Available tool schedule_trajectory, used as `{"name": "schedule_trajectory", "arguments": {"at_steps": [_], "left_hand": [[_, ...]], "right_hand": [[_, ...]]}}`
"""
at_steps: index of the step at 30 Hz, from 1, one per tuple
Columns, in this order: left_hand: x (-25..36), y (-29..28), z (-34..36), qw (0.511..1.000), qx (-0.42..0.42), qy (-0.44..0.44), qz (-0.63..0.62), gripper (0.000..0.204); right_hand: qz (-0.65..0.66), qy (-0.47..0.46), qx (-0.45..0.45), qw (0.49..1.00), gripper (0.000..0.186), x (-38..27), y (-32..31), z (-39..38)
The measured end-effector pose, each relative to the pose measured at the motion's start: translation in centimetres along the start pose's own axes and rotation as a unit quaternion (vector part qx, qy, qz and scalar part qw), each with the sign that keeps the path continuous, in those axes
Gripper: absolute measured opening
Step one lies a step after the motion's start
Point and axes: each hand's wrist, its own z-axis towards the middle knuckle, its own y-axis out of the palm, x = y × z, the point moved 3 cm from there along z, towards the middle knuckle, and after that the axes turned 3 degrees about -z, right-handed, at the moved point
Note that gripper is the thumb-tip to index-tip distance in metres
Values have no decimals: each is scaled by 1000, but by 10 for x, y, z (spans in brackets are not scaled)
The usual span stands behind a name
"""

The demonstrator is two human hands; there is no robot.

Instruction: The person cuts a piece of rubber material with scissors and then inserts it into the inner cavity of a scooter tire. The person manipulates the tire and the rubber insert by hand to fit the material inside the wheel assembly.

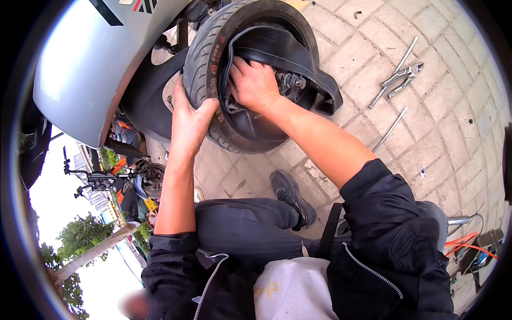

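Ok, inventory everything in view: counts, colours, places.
Tyre: 1, black, top
Inner tube: 1, black, partly inside tyre
Pliers: 1, silver, upper right
Metal rods: 2, silver, near pliers
Body panel: 1, silver, upper left
Parked two-wheeler: 1+, black, left
Tree: 1+, green, lower left
Paving bricks: many, beige, ground
Cable: 1+, orange, lower right
Shoe: 1+, dark, centre
Trousers: 1 pair, grey, lower centre
Jacket: 1, black, bottom
Shirt: 1, white, bottom
Left hand: 1, bare, on tyre
Right hand: 1, bare, at inner tube
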Motion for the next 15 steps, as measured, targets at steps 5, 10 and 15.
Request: {"name": "schedule_trajectory", "arguments": {"at_steps": [5,10,15], "left_hand": [[12,6,-9,1000,11,-8,26,89],[-8,-6,11,997,51,32,-39,84],[-16,-14,22,991,83,100,-42,63]], "right_hand": [[10,11,-47,999,38,1,6,-2],[87,23,-8,996,35,0,4,9],[72,-37,-63,995,23,-8,-72,-25]]}}
